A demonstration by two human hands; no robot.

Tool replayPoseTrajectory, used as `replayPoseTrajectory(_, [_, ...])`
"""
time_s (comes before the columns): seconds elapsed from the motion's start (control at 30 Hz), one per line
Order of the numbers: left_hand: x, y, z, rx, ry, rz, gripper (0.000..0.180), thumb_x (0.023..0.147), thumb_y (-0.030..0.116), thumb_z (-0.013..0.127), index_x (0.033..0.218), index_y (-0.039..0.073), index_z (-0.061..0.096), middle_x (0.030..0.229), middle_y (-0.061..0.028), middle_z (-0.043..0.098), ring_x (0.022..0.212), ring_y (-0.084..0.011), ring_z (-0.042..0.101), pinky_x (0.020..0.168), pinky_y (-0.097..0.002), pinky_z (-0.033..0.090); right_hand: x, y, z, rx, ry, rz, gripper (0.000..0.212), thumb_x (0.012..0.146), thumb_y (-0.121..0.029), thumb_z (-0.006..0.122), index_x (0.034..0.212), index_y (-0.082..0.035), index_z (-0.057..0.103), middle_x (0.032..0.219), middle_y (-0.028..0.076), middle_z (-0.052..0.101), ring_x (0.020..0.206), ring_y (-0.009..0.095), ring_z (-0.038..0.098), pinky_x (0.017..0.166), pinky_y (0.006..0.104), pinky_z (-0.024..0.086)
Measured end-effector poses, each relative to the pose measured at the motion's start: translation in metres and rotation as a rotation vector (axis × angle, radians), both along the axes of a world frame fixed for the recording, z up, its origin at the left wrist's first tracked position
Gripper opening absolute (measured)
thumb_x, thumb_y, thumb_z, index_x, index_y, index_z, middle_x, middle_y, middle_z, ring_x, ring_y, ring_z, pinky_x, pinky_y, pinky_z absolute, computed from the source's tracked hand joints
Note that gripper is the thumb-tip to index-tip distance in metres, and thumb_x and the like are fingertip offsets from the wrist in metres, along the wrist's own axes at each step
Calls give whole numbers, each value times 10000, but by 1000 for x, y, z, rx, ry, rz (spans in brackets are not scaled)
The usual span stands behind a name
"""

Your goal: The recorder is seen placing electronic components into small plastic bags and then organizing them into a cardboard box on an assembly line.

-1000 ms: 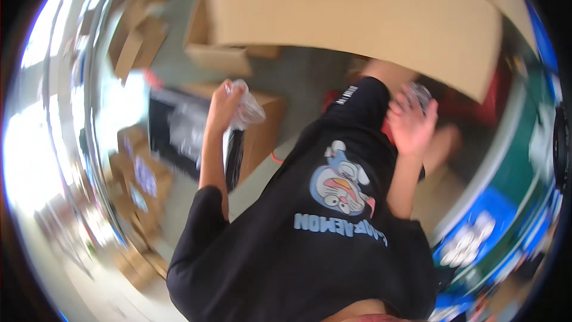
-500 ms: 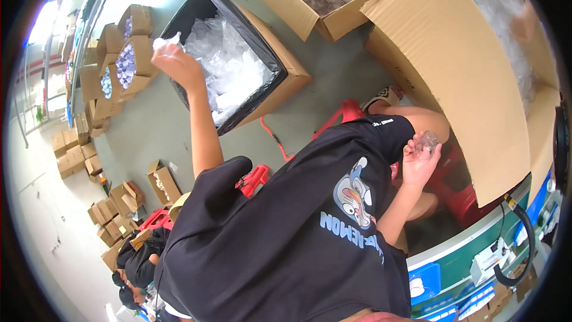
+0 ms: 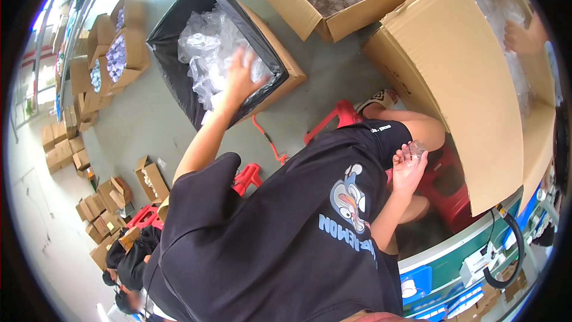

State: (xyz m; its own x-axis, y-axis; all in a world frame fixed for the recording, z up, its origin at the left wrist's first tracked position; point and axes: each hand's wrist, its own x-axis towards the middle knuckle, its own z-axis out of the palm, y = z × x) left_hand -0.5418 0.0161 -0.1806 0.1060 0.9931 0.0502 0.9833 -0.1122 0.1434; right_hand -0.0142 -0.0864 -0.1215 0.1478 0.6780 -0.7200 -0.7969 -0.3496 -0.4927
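My left hand (image 3: 241, 80) reaches over a carton lined with a black bag (image 3: 173, 39), above a heap of crumpled clear plastic bags (image 3: 205, 39). Its fingers are spread and slightly blurred, and I see nothing held in them. By my right knee, my right hand (image 3: 407, 170) is turned palm up with its fingers curled round a small clear plastic piece (image 3: 418, 148). That piece has a faint brownish tint; its exact kind does not show.
An open carton (image 3: 310, 21) of clear plastic pieces stands ahead. At right, another person's hand (image 3: 524, 37) reaches into a large carton (image 3: 459, 89) of plastic bags. A red stool (image 3: 247, 179), a green-topped bench (image 3: 444, 259) and cartons of purple pieces (image 3: 117, 55) surround me.
My left hand has swung right, from beyond the lined carton's left edge to above the bags. The crumpled plastic it held no longer shows in it. My right hand still holds the clear piece.
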Motion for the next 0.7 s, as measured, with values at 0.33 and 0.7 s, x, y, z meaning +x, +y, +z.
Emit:
replayPoseTrajectory(0.33, [-115,5,-123,-1026,184,372,799,789,727,536,1087,-1,671,1358,-227,502,1278,-355,468,1048,-411,394,-6,0,1,-104,-141,64,478,919,-511,550,1074,-61,585,943,105,643,768,225,607,729,342,482])
replayPoseTrajectory(0.7, [-78,-44,-294,-1094,-36,94,323,868,361,530,955,103,702,1005,-127,694,982,-289,634,867,-441,479,-14,12,7,-88,-189,84,472,929,-510,537,1079,-65,579,951,100,627,783,230,597,734,345,485])
